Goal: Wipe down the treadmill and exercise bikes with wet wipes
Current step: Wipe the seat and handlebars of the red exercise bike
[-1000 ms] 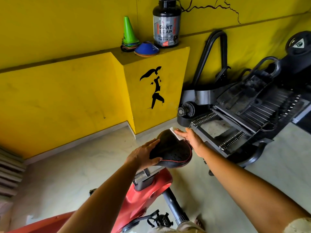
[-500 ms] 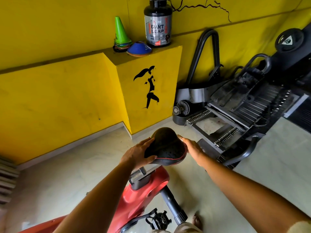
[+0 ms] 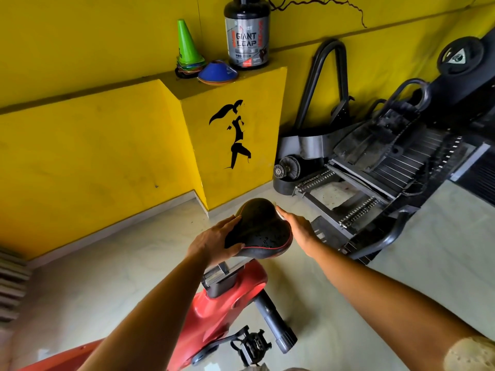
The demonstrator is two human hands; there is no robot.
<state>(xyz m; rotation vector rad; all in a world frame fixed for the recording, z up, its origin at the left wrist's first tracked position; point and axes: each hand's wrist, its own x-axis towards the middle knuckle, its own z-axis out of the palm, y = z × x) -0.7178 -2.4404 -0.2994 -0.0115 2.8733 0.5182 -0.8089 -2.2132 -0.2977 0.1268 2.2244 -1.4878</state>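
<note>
Person is wiping the exercise bike (image 3: 230, 298); step in hand looks like the saddle (image 3: 257, 228), right flank. All places given from the saddle.

Left hand (image 3: 214, 242) is gripping the saddle's left edge, fingers curled over the rim and thumb lying on the rear top. Probably it is bracing the seat so it is not swivelling under the wipe pressure.

Right hand (image 3: 297, 228) is lying flat along the saddle's right side, fingers straight and close together, pressing the wet wipe (image 3: 279, 212) against the nose-side edge. Only a white sliver of wipe is showing at the fingertips; the rest is hidden under the hand, so I cannot tell if the thumb is pinching it.

The bike's red frame is sitting directly below the saddle, with the pedal (image 3: 253, 344) lower down, nearer the camera. Treadmill (image 3: 388, 167) is lying right of the saddle and beyond it, well apart, apparently not being touched. Supplement tub (image 3: 247, 33), green cone (image 3: 186, 41) and blue disc (image 3: 217, 72) are standing on a yellow ledge (image 3: 267, 73) far above and behind the saddle.

Judgement: task is at an early-to-middle stage; frame, pedals and treadmill are likely remaining.
</note>
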